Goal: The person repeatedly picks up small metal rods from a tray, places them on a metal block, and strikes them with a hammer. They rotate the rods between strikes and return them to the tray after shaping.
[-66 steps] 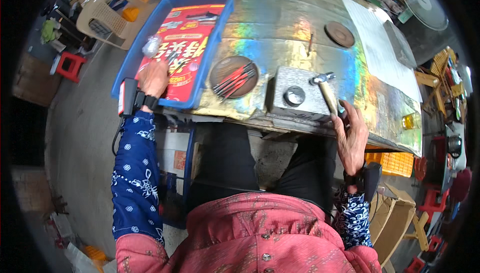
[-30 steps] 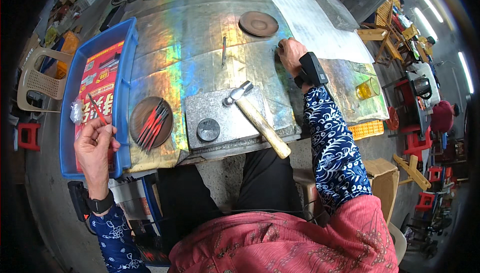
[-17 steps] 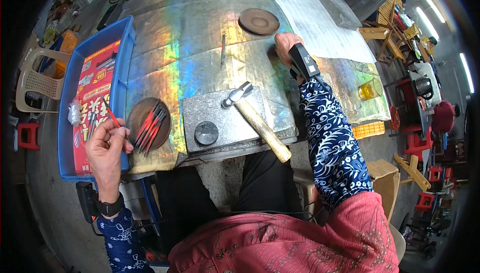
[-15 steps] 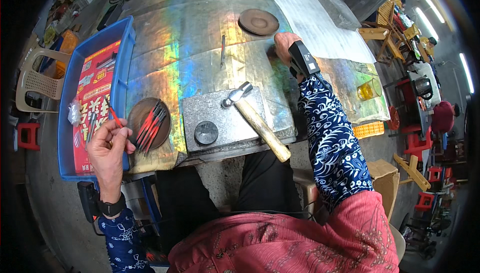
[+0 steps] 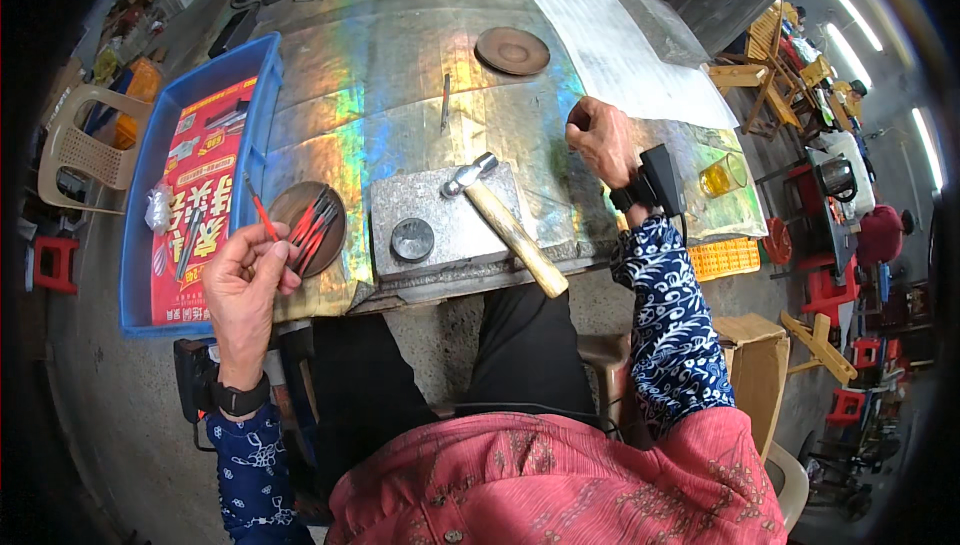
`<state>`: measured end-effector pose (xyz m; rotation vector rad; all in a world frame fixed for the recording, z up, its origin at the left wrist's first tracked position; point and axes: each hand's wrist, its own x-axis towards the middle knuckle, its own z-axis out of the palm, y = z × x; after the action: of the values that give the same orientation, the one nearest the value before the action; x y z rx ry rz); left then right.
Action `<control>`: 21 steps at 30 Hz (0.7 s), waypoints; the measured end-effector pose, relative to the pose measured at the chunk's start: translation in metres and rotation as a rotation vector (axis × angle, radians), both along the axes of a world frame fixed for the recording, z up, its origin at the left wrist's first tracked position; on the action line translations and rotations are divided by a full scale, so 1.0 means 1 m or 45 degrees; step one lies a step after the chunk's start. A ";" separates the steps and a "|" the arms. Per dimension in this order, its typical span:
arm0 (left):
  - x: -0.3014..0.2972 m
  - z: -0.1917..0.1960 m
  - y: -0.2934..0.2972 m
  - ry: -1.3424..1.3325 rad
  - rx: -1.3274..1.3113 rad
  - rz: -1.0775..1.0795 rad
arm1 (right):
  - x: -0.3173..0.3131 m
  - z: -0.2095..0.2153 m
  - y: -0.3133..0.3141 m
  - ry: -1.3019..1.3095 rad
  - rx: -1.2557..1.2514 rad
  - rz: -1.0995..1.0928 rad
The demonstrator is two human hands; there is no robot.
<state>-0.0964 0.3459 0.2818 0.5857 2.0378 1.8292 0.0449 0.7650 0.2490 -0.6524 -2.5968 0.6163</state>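
My left hand (image 5: 243, 280) is closed in a pinch on a slim red rod with a dark, thin tip (image 5: 265, 219), held pointing up and away. Just right of it, a round brown dish (image 5: 290, 207) holds several similar red-and-black rods (image 5: 318, 232). My right hand (image 5: 603, 143) hovers over the right side of the table, its fingers curled; whatever they may hold is hidden. Between the hands, a hammer with a wooden handle (image 5: 515, 237) lies across a grey stone slab (image 5: 455, 215). A small dark round cup (image 5: 412, 240) stands on the slab.
A blue tray (image 5: 268, 95) with a red printed sheet stands at the left. Farther back lie a thin dark rod (image 5: 445, 103) and a brown round plate (image 5: 512, 51). White foam sheeting (image 5: 590, 55) covers the far right; a glass of yellow liquid (image 5: 722, 177) stands near the right edge.
My right hand has drawn back toward me and slightly right, away from the brown plate. My left hand has shifted right and a little up with the red rod, closer to the dish.
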 end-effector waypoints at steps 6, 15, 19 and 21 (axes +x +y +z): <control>0.015 0.006 0.009 -0.066 0.117 -0.025 | 0.024 0.014 -0.042 0.325 -0.474 0.014; 0.047 0.001 0.029 -0.301 0.428 -0.184 | 0.060 0.060 -0.138 0.460 -0.593 0.150; 0.059 0.000 0.034 -0.381 0.485 -0.252 | 0.067 0.063 -0.176 0.508 -0.610 0.215; 0.064 0.001 0.035 -0.422 0.526 -0.285 | 0.073 0.064 -0.190 0.393 -0.558 0.231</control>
<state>-0.0327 0.3806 0.2824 0.5445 1.3371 2.0572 0.1177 0.5752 0.3133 -0.4051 -2.2589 1.2595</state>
